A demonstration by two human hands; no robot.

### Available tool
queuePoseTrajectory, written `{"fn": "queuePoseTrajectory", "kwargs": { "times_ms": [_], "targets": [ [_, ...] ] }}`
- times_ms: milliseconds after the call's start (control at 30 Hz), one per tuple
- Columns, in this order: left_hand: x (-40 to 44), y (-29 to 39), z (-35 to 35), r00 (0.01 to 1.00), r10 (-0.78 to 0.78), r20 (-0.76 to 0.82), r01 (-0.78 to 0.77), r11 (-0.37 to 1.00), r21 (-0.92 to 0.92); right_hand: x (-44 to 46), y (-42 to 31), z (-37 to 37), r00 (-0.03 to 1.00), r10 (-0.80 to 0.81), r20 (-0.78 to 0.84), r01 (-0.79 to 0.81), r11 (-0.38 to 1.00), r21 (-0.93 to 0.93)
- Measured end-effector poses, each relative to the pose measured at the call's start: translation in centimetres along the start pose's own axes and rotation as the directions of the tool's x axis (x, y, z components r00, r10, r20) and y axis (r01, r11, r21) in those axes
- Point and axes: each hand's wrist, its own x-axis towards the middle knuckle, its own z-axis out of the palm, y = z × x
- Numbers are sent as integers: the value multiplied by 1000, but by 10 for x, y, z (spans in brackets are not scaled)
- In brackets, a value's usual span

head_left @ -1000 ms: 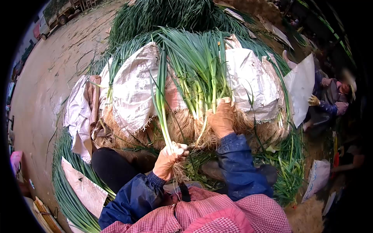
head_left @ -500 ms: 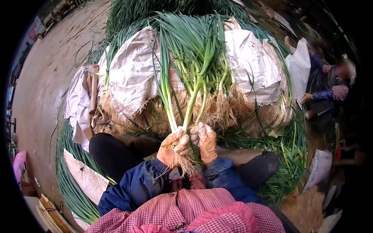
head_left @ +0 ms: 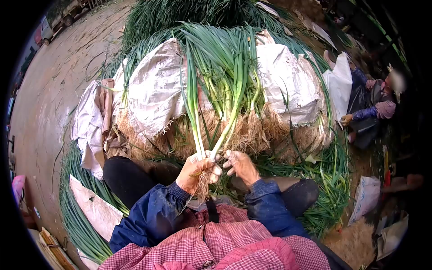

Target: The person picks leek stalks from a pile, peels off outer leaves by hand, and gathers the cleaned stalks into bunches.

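Observation:
My left hand (head_left: 198, 172), in an orange-tan glove, is closed round the white lower stems of a few green onions (head_left: 196, 130). Their roots (head_left: 203, 185) hang below the fist and their leaves stretch forward over the pile. Just to its right is my right hand (head_left: 242, 166), gloved too, with curled fingers near the stems; whether it pinches anything is too small to tell. In front of both hands lie more green onions (head_left: 227, 96) with shaggy roots, between two white sacks (head_left: 155, 90) (head_left: 288, 85).
A big heap of green onions (head_left: 180, 18) rises at the back. Loose leaves (head_left: 324, 193) cover the ground on the right. Farther right, another person (head_left: 378, 101) sits by a white sheet (head_left: 338, 85). At the left, more onions (head_left: 81, 202) lie under a pale sack (head_left: 96, 204).
My right hand came back from the pile to beside my left hand, and a thicker stem joined the left hand's bunch. Since then my right hand has moved slightly right, its fingers loosening.

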Motion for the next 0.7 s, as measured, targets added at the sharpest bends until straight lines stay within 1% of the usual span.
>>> {"fn": "queuePoseTrajectory", "kwargs": {
  "times_ms": [33, 67, 100, 133, 167, 200, 233, 267, 300, 333, 367, 400, 433, 467, 500, 567, 600, 633, 667, 700],
  "targets": [
    [1, -6, -2, 1000, -4, -17, 5, 999, 36, 6, -24, -17, 977, -129, -170, 166, 960, 225],
    [4, -14, -8, 1000, -22, -1, 22, 997, 70, 43, -28, -36, 947, -221, -233, 231, 973, 20],
    [2, -17, -3, 999, -42, -24, 45, 988, 147, 69, -28, -47, 906, -324, -272, 280, 941, -190],
    [2, -21, -1, 999, -13, -37, 20, 981, 194, 68, -35, -46, 900, -339, -274, 296, 937, -186],
    [0, -23, -1, 998, 17, -52, -4, 971, 240, 65, -46, -41, 852, -423, -308, 249, 846, -472],
    [0, -27, 2, 992, 101, -81, -78, 963, 257, 63, -53, -37, 799, -514, -312, 157, 679, -717],
    [2, -27, 1, 990, 110, -83, -86, 964, 251, 56, -44, -31, 833, -478, -280, 162, 693, -702],
    [3, -31, -1, 987, 132, -96, -98, 951, 295, 44, -41, -20, 898, -355, -261, 278, 916, -290],
    [5, -35, -5, 983, 151, -108, -106, 933, 343, 35, -41, -13, 951, -251, -182, 285, 938, 198],
    [7, -38, -7, 983, 147, -107, -97, 921, 378, 27, -47, -15, 952, -137, -275, 157, 986, 52],
    [6, -40, -5, 984, 133, -115, -81, 922, 378, 38, -33, -20, 862, -289, -416, 304, 952, -30],
    [3, -40, -1, 990, 114, -82, -68, 900, 431, 49, -21, -32, 853, -334, -402, 258, 938, -232],
    [4, -38, 3, 994, 101, -36, -70, 868, 492, 59, -25, -43, 838, -388, -384, 214, 880, -424],
    [5, -44, 5, 988, 147, -39, -108, 858, 503, 75, -22, -46, 865, -351, -358, 209, 901, -379],
    [6, -45, 6, 979, 168, -117, -75, 825, 561, 84, -15, -43, 849, -348, -398, 204, 910, -361],
    [7, -47, -3, 956, 283, -76, -198, 814, 547, 41, -54, -31, 897, -254, -361, 163, 950, -265],
    [9, -48, -11, 949, 294, -116, -179, 802, 570, 54, -18, -20, 878, -335, -343, 339, 939, -51],
    [13, -51, -19, 942, 315, -117, -202, 809, 552, 15, -42, -15, 974, -164, -154, 214, 890, 402],
    [19, -54, -29, 925, 365, -104, -230, 758, 610, -11, -42, -8, 967, -215, -136, 253, 757, 602],
    [24, -54, -34, 907, 413, -83, -257, 699, 667, -42, -44, -11, 952, -281, -120, 292, 723, 626]
  ]
}}
